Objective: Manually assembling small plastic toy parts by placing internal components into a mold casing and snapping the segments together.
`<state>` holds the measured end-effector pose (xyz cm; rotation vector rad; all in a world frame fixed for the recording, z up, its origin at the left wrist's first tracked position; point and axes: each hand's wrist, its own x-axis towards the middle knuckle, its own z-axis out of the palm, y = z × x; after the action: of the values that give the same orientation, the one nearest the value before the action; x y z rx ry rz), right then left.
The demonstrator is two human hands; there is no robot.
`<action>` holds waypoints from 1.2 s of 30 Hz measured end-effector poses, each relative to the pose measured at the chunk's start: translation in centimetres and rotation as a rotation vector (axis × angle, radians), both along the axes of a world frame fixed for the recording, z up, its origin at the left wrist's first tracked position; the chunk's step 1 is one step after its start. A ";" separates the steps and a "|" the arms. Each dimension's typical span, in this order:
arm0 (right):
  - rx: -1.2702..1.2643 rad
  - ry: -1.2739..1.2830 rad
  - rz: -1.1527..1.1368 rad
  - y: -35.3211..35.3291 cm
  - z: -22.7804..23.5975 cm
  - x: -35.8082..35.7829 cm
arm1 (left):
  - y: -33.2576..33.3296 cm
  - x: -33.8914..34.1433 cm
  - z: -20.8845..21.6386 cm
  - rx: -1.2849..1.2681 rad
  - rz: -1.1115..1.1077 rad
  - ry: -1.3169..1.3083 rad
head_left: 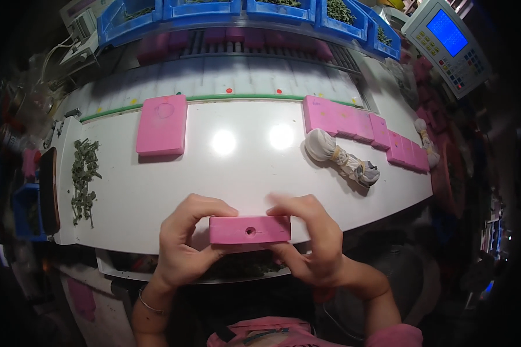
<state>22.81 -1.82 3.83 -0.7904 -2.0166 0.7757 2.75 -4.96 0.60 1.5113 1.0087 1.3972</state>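
Observation:
Above the near edge of the table I hold a pink rubber mould (237, 223), a flat block with a small round hole in the side turned up toward me. My left hand (186, 234) pinches its left end, fingers over the far side and thumb on the near side. At the right end, my right hand (315, 240) grips it the same way, with one fingertip smeared by motion. Another pink mould (162, 125) with a drawn mark lies alone at the far left. To the right, a tied white cloth bundle (342, 158) rests before a row of pink moulds (353, 122).
Green wax-like pieces (85, 182) are heaped at the table's left side. Blue bins (202, 9) with similar pieces line the back, above a green strip (214, 98). A keypad device with a lit blue screen (447, 32) stands back right. An open drawer (127, 265) lies below the near edge.

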 end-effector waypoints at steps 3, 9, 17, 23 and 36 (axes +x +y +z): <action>0.020 -0.065 0.078 0.5 0.1 0.1 | 0.2 0.4 1.1 0.033 -0.060 0.091; -0.096 -0.083 0.100 0.8 0.8 0.4 | 0.6 0.1 1.8 0.007 -0.091 0.150; -0.836 0.394 0.298 4.8 -0.3 -0.7 | 0.3 -2.5 -1.7 -0.383 -0.415 -0.094; -0.645 0.270 -0.022 7.6 -1.6 -4.3 | 2.5 0.0 1.6 -0.361 0.064 0.217; -1.014 0.443 -0.060 11.6 -5.2 -7.0 | 6.7 -5.9 1.1 -0.103 0.708 0.913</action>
<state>15.77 9.83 -1.40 -1.0791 -1.1205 1.7973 -3.12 1.78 1.69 1.8293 2.3063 1.0069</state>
